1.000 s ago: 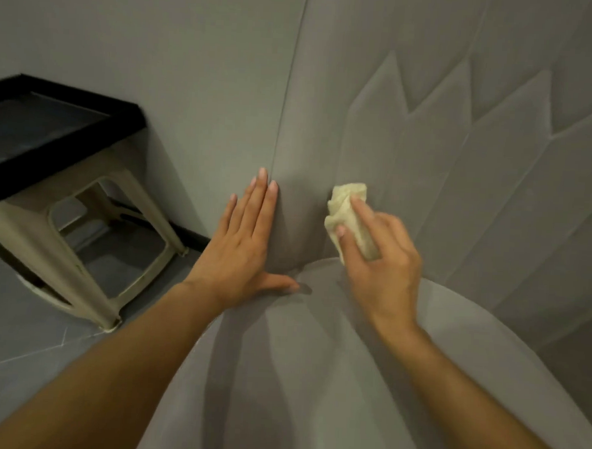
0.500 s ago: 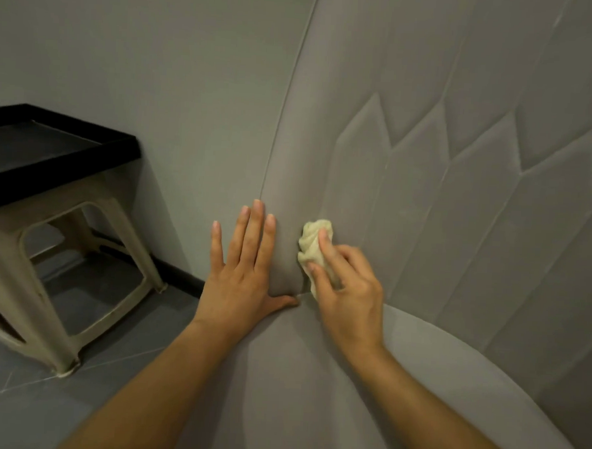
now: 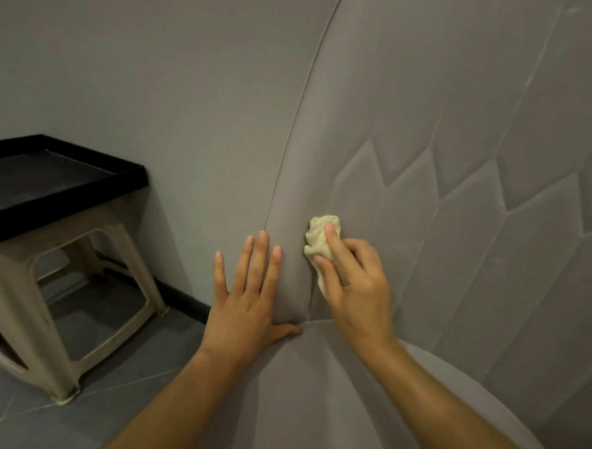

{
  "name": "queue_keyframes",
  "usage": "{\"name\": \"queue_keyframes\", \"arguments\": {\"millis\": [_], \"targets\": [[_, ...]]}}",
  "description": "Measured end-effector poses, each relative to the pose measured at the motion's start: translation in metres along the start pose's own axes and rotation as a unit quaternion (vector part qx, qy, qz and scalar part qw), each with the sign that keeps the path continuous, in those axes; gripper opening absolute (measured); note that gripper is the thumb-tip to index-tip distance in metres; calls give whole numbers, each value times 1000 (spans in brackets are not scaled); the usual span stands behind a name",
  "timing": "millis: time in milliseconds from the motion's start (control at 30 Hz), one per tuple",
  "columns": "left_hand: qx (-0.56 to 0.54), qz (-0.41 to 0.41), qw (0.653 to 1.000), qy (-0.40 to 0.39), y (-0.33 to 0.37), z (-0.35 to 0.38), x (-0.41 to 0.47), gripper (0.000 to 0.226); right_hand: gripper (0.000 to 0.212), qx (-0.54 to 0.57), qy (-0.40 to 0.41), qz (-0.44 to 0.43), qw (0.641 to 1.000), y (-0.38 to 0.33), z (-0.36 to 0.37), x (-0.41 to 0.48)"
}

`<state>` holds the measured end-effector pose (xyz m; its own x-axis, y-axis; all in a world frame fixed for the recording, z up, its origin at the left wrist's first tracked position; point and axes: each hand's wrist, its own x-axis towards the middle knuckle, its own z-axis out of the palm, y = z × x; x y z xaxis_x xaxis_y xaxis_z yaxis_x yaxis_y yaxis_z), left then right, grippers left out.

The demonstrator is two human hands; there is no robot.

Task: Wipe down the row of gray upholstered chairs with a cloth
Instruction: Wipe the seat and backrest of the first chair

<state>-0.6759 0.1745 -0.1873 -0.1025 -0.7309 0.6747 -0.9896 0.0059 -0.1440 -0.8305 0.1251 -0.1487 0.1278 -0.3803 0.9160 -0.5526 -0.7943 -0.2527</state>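
While our right hand [image 3: 356, 295] grips the cloth [image 3: 319, 235], we note its fingers [image 3: 334, 246] curled over the wad, index laid along the top and thumb pinching lower down. The cloth, a crumpled cream lump, is pressed against the gray chair back [image 3: 461, 129], on the plain border strip just left of the quilted panels; its upper end shows beyond the index fingertip. Our left hand [image 3: 247, 300] lies flat and open against the left edge of the same chair back, fingers [image 3: 261, 256] straight and pointing up, holding nothing. Its thumb points right, along the crease where the back meets the seat [image 3: 314, 395], its tip ending below the cloth. Between the left index finger and the cloth we see a bare strip of upholstery; the two hands are near but apart. Left of the little finger stands a gray wall [image 3: 159, 65], with a dark skirting board [image 3: 183, 297] at its foot. Further left of the fingers, a beige plastic stool [image 3: 14, 280] stands on the gray tiled floor [image 3: 110, 403] and carries a black tray [image 3: 69, 180] on top
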Motion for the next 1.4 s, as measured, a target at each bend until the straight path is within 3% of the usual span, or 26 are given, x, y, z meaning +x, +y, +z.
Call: {"name": "queue_keyframes", "arguments": {"millis": [233, 500, 633, 733, 833, 967, 1100, 1200, 1300, 1400], "targets": [[-34, -30, 999, 3, 7, -26, 71, 140, 44, -131, 98, -69, 984, 4, -21, 132], [-44, -25, 999, -2, 6, -27, 79, 145, 35, -84, 26, -72, 994, 3, -17, 103], [-45, -31, 998, -8, 7, -45, 106, 136, 37, -138, 73, -104, 982, 4, -41, 167], [-61, -23, 998, -18, 12, -62, 136, 132, 37, -216, 78, -70, 971, 9, -48, 216], [-80, -21, 996, -25, 17, -73, 155, 132, 37, -224, 54, -66, 971, 12, -39, 200], [-91, -35, 994, -55, 21, -82, 169, 137, 38, -148, -20, -106, 983, 12, -47, 173], [-125, -31, 990, -60, 24, -94, 190, 137, 37, -201, 28, -108, 973, 10, -68, 222], [-150, -36, 986, -67, 27, -100, 204, 140, 40, -275, 6, -36, 961, 10, -75, 264], [-136, -44, 987, -74, 29, -100, 207, 142, 37, -298, 30, -24, 954, 5, -58, 252], [-117, -57, 987, -97, 31, -100, 209, 143, 34, -249, 40, -49, 966, 8, -43, 214]]}}
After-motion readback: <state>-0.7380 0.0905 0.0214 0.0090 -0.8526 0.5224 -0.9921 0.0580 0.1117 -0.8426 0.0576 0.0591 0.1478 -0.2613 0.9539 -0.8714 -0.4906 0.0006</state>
